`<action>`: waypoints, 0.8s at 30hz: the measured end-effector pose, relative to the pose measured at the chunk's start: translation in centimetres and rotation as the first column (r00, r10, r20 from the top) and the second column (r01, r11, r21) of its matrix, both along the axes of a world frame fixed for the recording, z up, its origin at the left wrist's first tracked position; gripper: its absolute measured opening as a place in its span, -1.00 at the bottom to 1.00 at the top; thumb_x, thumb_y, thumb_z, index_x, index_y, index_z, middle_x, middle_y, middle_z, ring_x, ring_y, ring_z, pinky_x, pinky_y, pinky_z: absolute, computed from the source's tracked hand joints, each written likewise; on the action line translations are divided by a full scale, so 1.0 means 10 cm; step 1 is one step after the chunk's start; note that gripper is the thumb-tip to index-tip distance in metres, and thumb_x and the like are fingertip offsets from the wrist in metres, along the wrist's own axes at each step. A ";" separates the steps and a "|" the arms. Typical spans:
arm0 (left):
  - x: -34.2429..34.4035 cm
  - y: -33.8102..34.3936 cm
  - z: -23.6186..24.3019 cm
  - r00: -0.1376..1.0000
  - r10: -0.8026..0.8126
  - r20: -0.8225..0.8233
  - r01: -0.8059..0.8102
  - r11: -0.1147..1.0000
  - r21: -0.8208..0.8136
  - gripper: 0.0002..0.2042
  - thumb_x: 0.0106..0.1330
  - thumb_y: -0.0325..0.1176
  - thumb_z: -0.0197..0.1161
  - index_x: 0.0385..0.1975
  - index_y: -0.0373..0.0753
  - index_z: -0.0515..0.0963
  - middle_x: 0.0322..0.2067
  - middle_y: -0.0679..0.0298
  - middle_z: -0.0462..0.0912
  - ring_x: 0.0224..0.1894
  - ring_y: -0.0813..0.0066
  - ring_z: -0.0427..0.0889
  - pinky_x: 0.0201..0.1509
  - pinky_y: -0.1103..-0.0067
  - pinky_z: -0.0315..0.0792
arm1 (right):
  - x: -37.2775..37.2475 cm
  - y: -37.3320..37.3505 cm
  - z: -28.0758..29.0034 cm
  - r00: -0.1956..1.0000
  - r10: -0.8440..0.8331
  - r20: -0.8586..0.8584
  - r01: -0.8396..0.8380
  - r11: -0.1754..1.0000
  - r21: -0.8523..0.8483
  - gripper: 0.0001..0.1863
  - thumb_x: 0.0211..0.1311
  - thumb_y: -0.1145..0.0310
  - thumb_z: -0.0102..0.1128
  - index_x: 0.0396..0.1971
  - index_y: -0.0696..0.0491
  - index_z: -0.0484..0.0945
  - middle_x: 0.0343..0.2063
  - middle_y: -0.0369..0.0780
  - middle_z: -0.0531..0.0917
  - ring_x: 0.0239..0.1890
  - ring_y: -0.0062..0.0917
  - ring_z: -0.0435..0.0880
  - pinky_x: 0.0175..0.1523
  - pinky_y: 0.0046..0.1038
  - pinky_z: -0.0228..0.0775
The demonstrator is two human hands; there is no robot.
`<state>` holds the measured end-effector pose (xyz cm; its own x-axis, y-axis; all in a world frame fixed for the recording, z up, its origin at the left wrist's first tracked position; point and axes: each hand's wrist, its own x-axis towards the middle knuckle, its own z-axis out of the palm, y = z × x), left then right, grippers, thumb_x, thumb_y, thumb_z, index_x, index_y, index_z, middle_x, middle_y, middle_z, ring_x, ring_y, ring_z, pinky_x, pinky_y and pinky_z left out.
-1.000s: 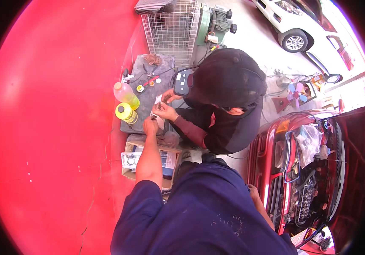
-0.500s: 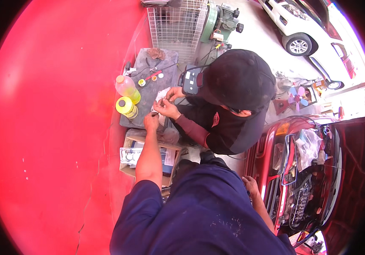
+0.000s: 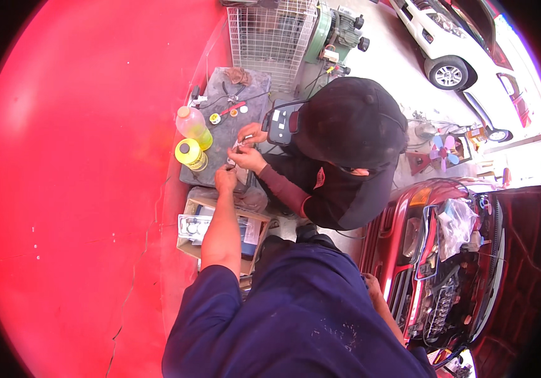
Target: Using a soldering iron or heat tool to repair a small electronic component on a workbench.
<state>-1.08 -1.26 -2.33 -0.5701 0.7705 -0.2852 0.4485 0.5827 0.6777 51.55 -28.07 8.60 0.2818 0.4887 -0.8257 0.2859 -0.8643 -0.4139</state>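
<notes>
Over the near end of a grey worktable, my left hand reaches out with its fingers closed. Its fingertips meet a small part too small to name, close beside a co-worker's hands. Those hands hold a small whitish piece above the table. Two bottles stand to the left of them: a yellow bottle with a black cap and a clear bottle of yellow-green liquid. My right hand hangs low by my right side, near the red car's front; its fingers are mostly hidden.
A cardboard box of packets sits below the table. Pliers, a brown rag and small round tubs lie at its far end. A wire cage stands behind. To the right is a red car with its bonnet raised.
The view has shifted slightly. The co-worker's hands have moved a little apart around the small piece. My right hand has dropped lower and shows less; my left hand stays nearly in place.
</notes>
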 end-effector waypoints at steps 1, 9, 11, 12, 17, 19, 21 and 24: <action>-0.01 0.01 -0.01 1.000 0.001 0.012 -0.001 1.000 0.003 -0.76 0.03 -0.29 0.26 -0.28 -0.14 0.66 -0.30 0.07 0.65 -0.19 0.15 0.62 -0.08 0.39 0.44 | 0.03 -0.03 -0.01 1.000 -0.002 0.003 0.002 1.000 0.004 -0.58 0.14 0.22 0.22 -0.08 0.19 0.53 -0.29 -0.16 0.64 -0.30 -0.47 0.62 -0.23 -0.46 0.46; -0.07 0.05 -0.18 0.999 0.023 0.024 -0.022 1.000 -0.022 -0.77 0.04 -0.30 0.22 -0.29 -0.13 0.66 -0.30 0.07 0.66 -0.20 0.14 0.63 -0.10 0.39 0.45 | 0.03 -0.14 0.10 0.999 -0.034 -0.033 0.035 0.999 0.032 -0.52 0.14 0.20 0.22 -0.04 0.24 0.48 -0.22 -0.14 0.62 -0.23 -0.43 0.62 -0.18 -0.46 0.45; -0.02 0.07 -0.20 1.000 0.002 0.024 -0.001 0.999 -0.054 -0.76 0.04 -0.30 0.20 -0.28 -0.12 0.66 -0.29 0.07 0.65 -0.18 0.15 0.62 -0.09 0.39 0.46 | 0.02 -0.09 0.16 0.999 -0.032 0.010 0.032 0.998 0.047 -0.51 0.15 0.20 0.21 -0.02 0.25 0.47 -0.20 -0.13 0.62 -0.19 -0.42 0.61 -0.12 -0.46 0.43; -0.01 0.07 -0.22 0.999 0.008 0.034 -0.006 0.998 -0.062 -0.76 0.04 -0.30 0.20 -0.28 -0.12 0.66 -0.29 0.07 0.65 -0.18 0.15 0.62 -0.09 0.39 0.46 | -0.01 -0.08 0.20 0.997 0.043 0.065 -0.047 0.997 0.060 -0.51 0.17 0.19 0.19 -0.02 0.25 0.46 -0.19 -0.12 0.62 -0.16 -0.43 0.60 -0.07 -0.46 0.40; 0.01 0.10 -0.33 0.998 0.052 0.046 -0.049 0.997 -0.062 -0.75 0.03 -0.31 0.18 -0.27 -0.08 0.66 -0.28 0.07 0.65 -0.17 0.13 0.62 -0.07 0.36 0.45 | -0.05 -0.05 0.36 0.975 0.108 0.194 -0.110 0.994 -0.003 -0.51 0.18 0.16 0.18 -0.04 0.25 0.49 -0.19 -0.14 0.63 -0.12 -0.45 0.57 0.02 -0.47 0.35; 0.00 0.07 -0.41 0.996 0.071 0.063 -0.066 0.996 -0.067 -0.75 0.03 -0.30 0.18 -0.27 -0.08 0.66 -0.27 0.06 0.65 -0.16 0.12 0.61 -0.07 0.36 0.45 | -0.10 -0.03 0.44 0.974 0.104 0.201 -0.100 0.994 -0.034 -0.52 0.18 0.16 0.19 -0.06 0.25 0.50 -0.20 -0.14 0.63 -0.13 -0.47 0.58 0.01 -0.48 0.35; 0.01 0.07 -0.46 0.993 0.088 0.078 -0.083 0.994 -0.072 -0.75 0.04 -0.30 0.18 -0.27 -0.08 0.66 -0.27 0.06 0.65 -0.16 0.11 0.61 -0.07 0.35 0.45 | -0.13 -0.02 0.51 0.966 0.127 0.224 -0.119 0.992 -0.049 -0.54 0.18 0.19 0.20 -0.05 0.25 0.50 -0.20 -0.14 0.63 -0.14 -0.49 0.58 0.01 -0.49 0.35; 0.08 0.13 -0.46 0.997 0.045 0.066 -0.042 0.998 -0.046 -0.76 0.05 -0.29 0.18 -0.26 -0.07 0.66 -0.25 0.06 0.64 -0.14 0.11 0.60 -0.05 0.35 0.44 | 0.08 -0.16 0.39 0.974 0.118 0.193 -0.118 0.993 -0.012 -0.56 0.18 0.23 0.20 -0.06 0.25 0.50 -0.19 -0.13 0.63 -0.13 -0.48 0.57 0.02 -0.49 0.35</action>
